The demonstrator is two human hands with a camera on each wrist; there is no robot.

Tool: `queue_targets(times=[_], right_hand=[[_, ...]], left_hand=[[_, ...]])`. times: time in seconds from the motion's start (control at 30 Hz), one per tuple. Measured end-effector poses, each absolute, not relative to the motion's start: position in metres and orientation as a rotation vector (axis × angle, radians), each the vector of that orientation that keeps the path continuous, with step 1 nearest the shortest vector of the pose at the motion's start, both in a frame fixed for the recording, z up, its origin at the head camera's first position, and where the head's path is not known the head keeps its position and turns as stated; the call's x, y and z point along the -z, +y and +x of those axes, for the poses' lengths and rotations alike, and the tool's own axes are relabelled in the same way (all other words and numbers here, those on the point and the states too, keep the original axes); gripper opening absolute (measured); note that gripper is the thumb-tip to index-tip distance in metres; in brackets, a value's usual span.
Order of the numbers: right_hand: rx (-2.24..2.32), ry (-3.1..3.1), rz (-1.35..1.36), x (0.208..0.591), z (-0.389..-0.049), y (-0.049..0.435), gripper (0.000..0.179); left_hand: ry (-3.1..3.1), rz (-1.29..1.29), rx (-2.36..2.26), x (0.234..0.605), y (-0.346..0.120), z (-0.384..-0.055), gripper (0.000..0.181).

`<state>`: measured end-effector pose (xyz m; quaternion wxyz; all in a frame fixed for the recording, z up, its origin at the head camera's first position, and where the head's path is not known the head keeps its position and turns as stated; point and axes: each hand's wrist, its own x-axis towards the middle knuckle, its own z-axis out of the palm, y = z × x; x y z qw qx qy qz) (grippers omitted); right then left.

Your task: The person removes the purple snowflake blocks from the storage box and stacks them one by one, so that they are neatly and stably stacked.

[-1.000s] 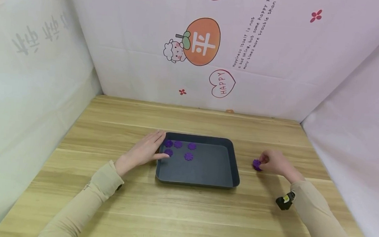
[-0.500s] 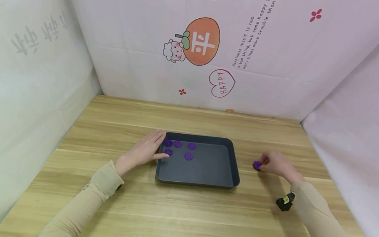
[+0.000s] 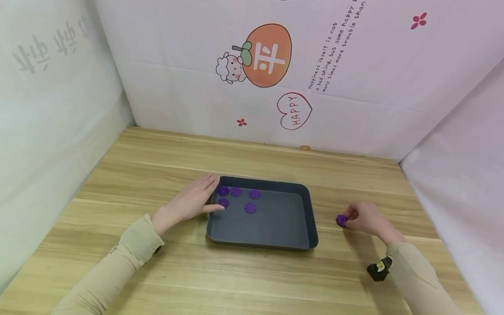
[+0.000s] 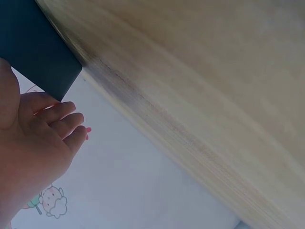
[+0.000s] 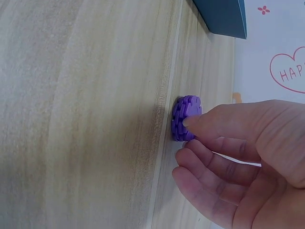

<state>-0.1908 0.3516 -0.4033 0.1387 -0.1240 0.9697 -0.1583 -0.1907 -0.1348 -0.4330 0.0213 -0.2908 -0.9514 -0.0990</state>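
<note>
A dark grey tray rests on the table, with several purple notched plastic discs lying flat near its left and back sides. My left hand lies at the tray's left wall, its fingers extended along the rim and its thumb reaching over the inside. The left wrist view shows those fingers beside the tray's corner. To the right of the tray, my right hand pinches at a short stack of purple notched discs on the table. The thumb lies against the stack's top disc, and the other fingers curve loosely below.
The light wooden table meets a printed white cloth wall at the back. More white cloth hangs on the left and right sides. A small black device sits under the right wrist.
</note>
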Motion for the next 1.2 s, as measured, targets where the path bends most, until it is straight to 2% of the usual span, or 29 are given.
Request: queue_targets(times=[0.8, 1.2], right_hand=[[0.453, 2.813, -0.355, 0.398, -0.189, 0.355, 0.018], [0.473, 2.831, -0.431, 0.388, -0.192, 0.340, 0.017]], left_hand=[[-2.935, -0.907, 0.330, 0.435, -0.136, -0.190, 0.089], [-2.960, -0.907, 0.344, 0.434, -0.136, -0.191, 0.089]])
